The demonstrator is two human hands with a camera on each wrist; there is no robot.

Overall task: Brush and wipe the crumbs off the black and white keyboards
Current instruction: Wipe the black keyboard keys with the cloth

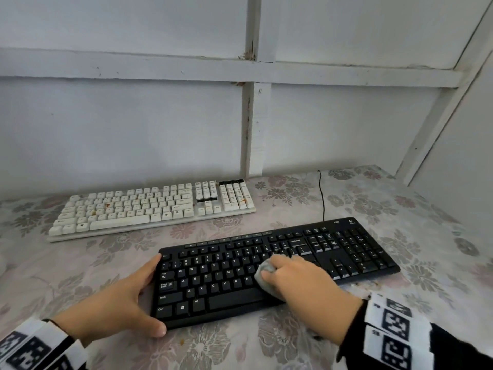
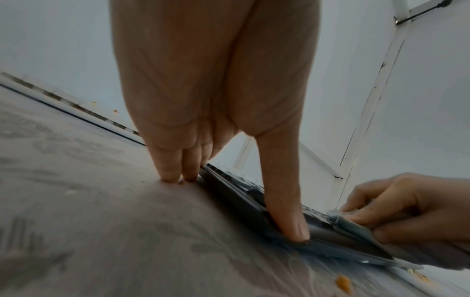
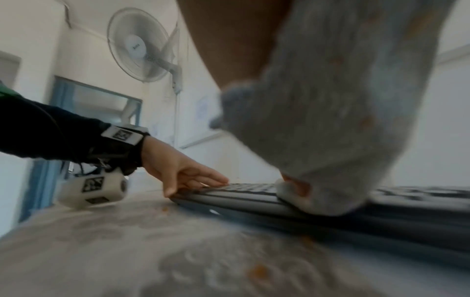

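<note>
Your left hand (image 1: pixel 125 295) lies flat at the near-left end of the black keyboard (image 1: pixel 346 244), fingers straight along its edge, thumb at the front corner. Your right hand (image 1: pixel 306 281) presses a grey cloth (image 1: pixel 262 275) on the middle keys, fingers curled round it. Farther back on the flowered worktop (image 1: pixel 426 236) sits the white keyboard (image 1: pixel 149 209), crumb-speckled.

From the left wrist, fingertips (image 2: pixel 167 172) touch the worktop beside the keyboard, the thumb (image 2: pixel 289 221) on its edge.

From the right wrist, the cloth (image 3: pixel 330 120) bunches under your palm onto the black keyboard; orange crumbs (image 3: pixel 259 271) dot the worktop.
</note>
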